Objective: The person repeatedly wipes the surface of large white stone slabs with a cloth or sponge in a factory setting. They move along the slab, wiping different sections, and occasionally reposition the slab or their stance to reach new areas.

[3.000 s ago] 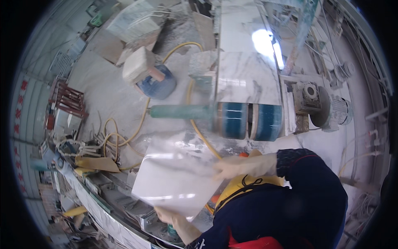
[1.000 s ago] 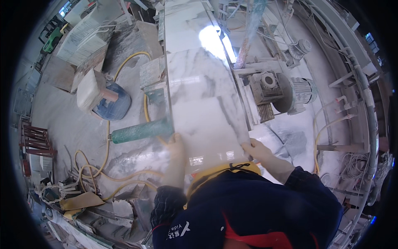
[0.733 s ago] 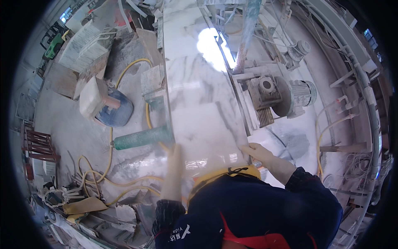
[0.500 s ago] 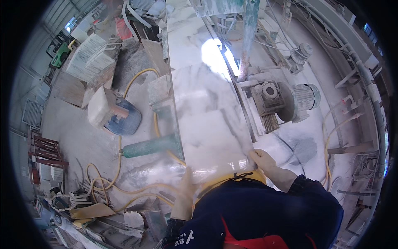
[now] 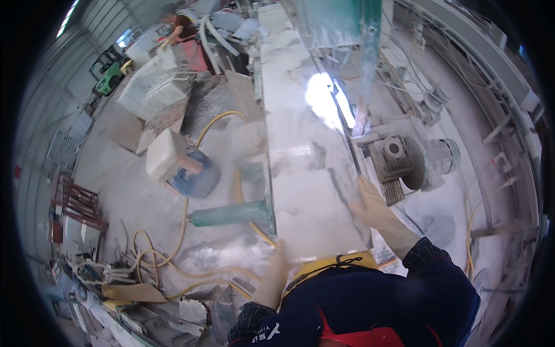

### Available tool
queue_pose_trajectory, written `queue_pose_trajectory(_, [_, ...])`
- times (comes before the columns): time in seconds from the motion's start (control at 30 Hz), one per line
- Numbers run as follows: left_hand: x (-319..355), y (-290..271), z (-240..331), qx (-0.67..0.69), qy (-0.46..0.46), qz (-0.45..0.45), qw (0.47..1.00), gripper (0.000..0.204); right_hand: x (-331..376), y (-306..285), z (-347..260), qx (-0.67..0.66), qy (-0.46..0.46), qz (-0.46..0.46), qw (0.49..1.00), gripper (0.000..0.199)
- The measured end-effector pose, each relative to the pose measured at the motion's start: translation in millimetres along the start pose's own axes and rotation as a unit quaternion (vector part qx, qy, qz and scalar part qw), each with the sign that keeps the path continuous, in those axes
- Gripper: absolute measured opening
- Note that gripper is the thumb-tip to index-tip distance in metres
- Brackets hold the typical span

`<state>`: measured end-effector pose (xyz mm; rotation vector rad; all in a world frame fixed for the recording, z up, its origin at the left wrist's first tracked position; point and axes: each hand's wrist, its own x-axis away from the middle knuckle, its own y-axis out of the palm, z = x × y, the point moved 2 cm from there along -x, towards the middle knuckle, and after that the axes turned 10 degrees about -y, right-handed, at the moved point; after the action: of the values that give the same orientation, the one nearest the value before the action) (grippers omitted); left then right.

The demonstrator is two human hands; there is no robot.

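Observation:
A white marble slab with grey veins (image 5: 312, 214) lies flat before me on a long narrow machine bed, its near edge close to my yellow apron (image 5: 324, 266). My right hand (image 5: 378, 211), in a pale glove, reaches along the slab's right edge with fingers stretched out, the thumb toward the stone. At the near left corner is my left hand (image 5: 272, 280), also gloved; it is blurred, and its finger grip does not show. Farther along the bed, another pale slab (image 5: 292, 124) follows, with bright light glaring near its right side.
A motor with gearbox (image 5: 399, 156) stands right of the bed. At left are a green cylinder (image 5: 231, 214), a yellow hose (image 5: 179, 231), a blue drum (image 5: 199, 173) and stone offcuts (image 5: 193, 312). A co-worker (image 5: 182, 32) bends over slabs at the far left.
My right hand has slid forward along the slab's right edge, and its fingers have straightened from a closed grip. My left hand stays at the near left corner. The view has shifted.

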<state>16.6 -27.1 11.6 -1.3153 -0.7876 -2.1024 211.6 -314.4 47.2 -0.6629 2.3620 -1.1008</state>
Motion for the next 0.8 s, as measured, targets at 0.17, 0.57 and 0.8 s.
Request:
queue_pose_trajectory(0.17, [-34.4,-10.1,-15.2,-0.014,0.092,0.027,0.995,0.059,-91.1,38.6,-23.8,0.087,-0.145,-0.106,0.980,0.081])
queue_pose_trajectory(0.57, [-59.1,-19.7,-19.2,0.001,0.026,0.001,1.000,0.061,-151.9,90.7,-15.8,0.143,-0.192,-0.081,0.968,0.072])
queue_pose_trajectory(0.8, [-31.8,-56.4,-26.6,0.124,0.040,-0.057,0.990,0.047,-155.7,85.9,-19.1,0.122,-0.171,-0.076,0.975,0.069])
